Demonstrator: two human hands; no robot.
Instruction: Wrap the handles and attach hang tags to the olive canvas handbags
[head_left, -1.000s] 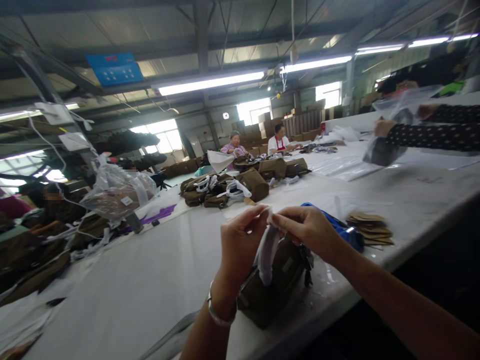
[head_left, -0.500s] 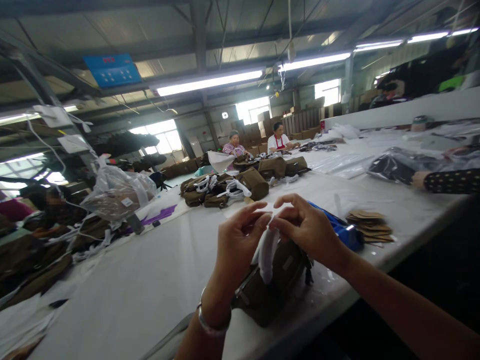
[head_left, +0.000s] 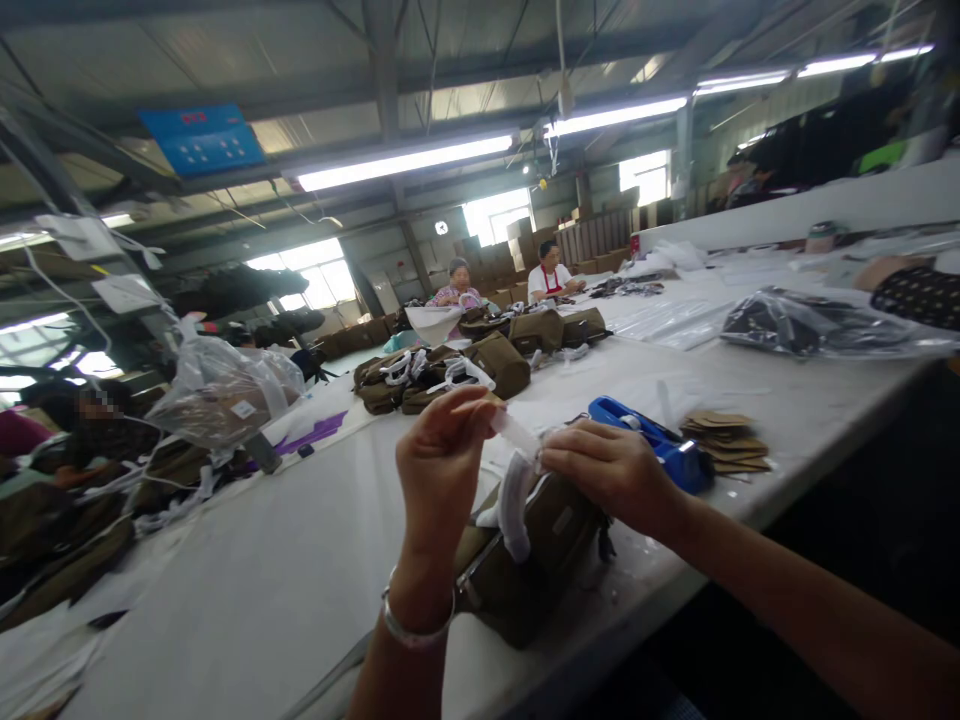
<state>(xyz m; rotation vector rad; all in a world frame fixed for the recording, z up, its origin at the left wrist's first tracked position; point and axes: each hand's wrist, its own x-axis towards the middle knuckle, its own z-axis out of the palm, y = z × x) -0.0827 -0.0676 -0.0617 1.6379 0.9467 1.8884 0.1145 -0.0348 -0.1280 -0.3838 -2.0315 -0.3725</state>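
A translucent white strip [head_left: 516,432] is stretched between my two hands. My left hand [head_left: 444,460] pinches its upper end between thumb and fingers. My right hand [head_left: 611,462] is closed at the lower end, on the white wrapping of the bag's strap; its fingertips are partly hidden. Below them an olive-brown bag [head_left: 536,570] with a zipper lies on the table, and its white-wrapped strap [head_left: 514,510] arches over the front. Just behind my right hand lies a blue tape dispenser [head_left: 654,440].
Brown paper pieces [head_left: 724,440] are stacked right of the dispenser. Farther back lie several olive bags [head_left: 495,365]. A plastic-wrapped dark item [head_left: 795,322] sits at right beside a co-worker's dotted sleeve [head_left: 915,295]. A clear plastic bag [head_left: 225,385] hangs at left; two people sit across.
My left hand has moved left, away from my right, drawing the strip out between them. My right hand has turned flatter. The co-worker's arm at right has moved back from the plastic-wrapped item.
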